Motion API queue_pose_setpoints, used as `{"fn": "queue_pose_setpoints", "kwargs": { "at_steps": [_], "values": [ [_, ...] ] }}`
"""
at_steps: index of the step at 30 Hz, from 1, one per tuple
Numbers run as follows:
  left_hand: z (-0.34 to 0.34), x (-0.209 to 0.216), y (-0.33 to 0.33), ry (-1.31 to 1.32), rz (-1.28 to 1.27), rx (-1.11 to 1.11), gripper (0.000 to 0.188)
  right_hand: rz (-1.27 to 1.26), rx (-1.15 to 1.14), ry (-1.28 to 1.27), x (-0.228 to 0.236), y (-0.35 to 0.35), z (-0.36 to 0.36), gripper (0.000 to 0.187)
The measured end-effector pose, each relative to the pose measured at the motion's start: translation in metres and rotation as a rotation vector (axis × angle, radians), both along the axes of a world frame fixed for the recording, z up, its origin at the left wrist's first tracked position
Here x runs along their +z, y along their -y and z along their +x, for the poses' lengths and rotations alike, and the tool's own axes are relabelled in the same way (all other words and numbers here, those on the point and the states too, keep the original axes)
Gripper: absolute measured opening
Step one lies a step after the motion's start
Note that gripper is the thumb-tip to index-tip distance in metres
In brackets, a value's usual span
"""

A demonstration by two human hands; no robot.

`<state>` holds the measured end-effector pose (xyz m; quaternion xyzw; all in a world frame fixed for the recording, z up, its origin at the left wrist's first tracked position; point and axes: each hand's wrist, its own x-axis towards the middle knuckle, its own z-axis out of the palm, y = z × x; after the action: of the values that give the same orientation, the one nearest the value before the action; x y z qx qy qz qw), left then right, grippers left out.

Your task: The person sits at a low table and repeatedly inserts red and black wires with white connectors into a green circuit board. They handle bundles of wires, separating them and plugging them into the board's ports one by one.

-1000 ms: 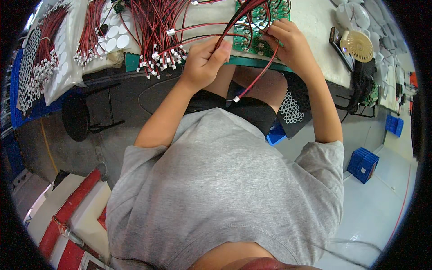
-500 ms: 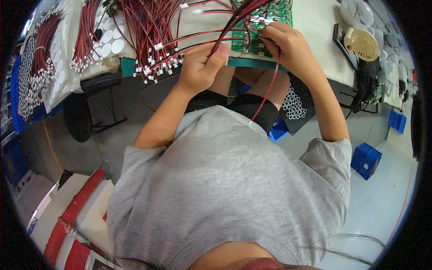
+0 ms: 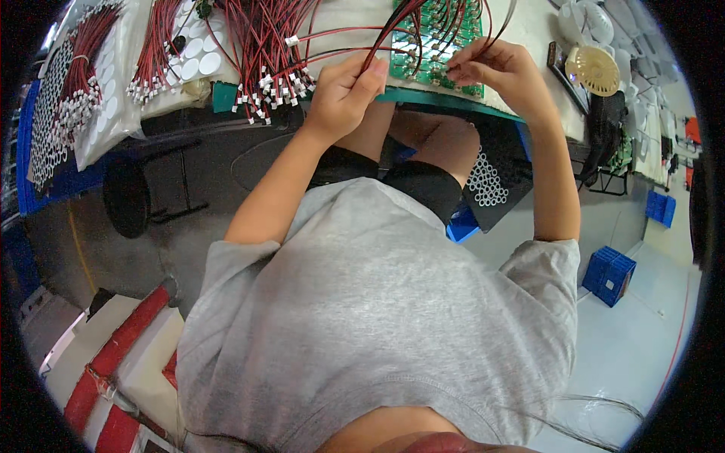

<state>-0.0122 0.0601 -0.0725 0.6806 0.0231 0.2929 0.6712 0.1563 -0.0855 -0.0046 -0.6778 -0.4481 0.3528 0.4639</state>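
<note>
My left hand [image 3: 346, 98] is closed around a bundle of red and black wires [image 3: 387, 36], thumb on top, at the table's near edge. My right hand [image 3: 502, 72] pinches a thin red-and-black wire [image 3: 500, 33] between thumb and fingers; its tip is hidden by the fingers. That hand is over the right edge of a green circuit board [image 3: 423, 66] with rows of small metallic parts. Several wires rise from the board toward the far edge of the view. Two wires with white connectors [image 3: 291, 41] stretch leftward from my left hand.
A large pile of red-and-black wires with white connectors [image 3: 276, 90] hangs over the table edge at left. Beyond it are white discs [image 3: 200, 64] and another tied wire bundle [image 3: 81, 64]. A cream-coloured fan [image 3: 593, 71] stands right. Blue crates [image 3: 609, 275] sit on the floor.
My right hand has moved right and slightly down, off the middle of the board. The wire that hung from it toward my lap no longer hangs there; a wire now arches above it.
</note>
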Motion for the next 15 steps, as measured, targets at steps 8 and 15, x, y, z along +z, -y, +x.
{"fn": "queue_pose_setpoints", "kwargs": {
  "at_steps": [8,15],
  "values": [
    [0.000,-0.002,0.000,0.028,-0.012,-0.017,0.028,-0.085,-0.103,0.384,-0.021,-0.004,-0.008,0.010],
    [-0.001,-0.001,-0.001,0.013,0.040,0.008,0.028,-0.002,-0.136,0.388,-0.021,-0.006,-0.016,0.012]
  ]
}}
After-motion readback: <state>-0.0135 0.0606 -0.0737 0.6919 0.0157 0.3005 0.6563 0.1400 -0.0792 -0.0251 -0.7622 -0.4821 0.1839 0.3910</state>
